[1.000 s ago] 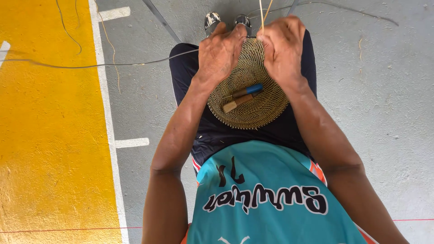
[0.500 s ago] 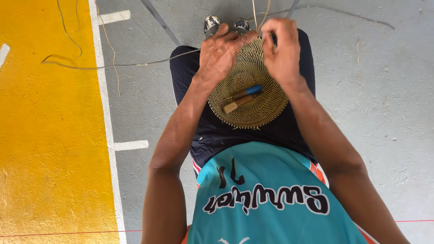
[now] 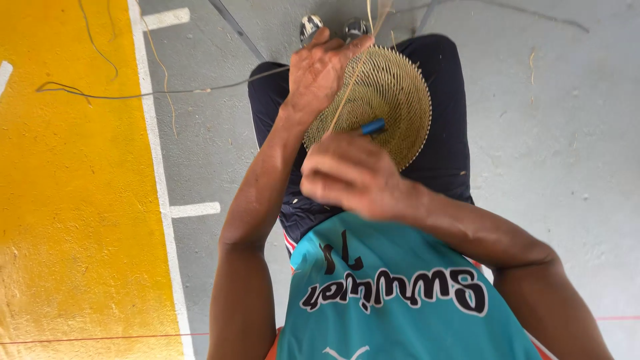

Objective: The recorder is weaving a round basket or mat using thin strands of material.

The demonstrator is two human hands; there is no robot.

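A round woven straw disc [image 3: 390, 100] lies on my lap over dark trousers. My left hand [image 3: 320, 73] grips the disc's far left rim. My right hand [image 3: 350, 173], blurred, is drawn back toward my chest with its fingers closed on a thin straw strand [image 3: 347, 97] that runs taut across the disc to its far edge. A blue-handled tool [image 3: 373, 126] lies on the disc just beyond my right hand's knuckles; most of it is hidden by the hand.
Grey concrete floor [image 3: 553, 133] lies to the right, a yellow painted zone [image 3: 67, 200] with white lines to the left. A thin dark cord [image 3: 133, 93] trails across the floor. A dark bar [image 3: 233, 27] lies at the top. My shoes [image 3: 333, 27] show beyond the disc.
My right hand left the disc's far rim and pulled back toward my body, drawing the strand taut. My left hand stayed on the rim.
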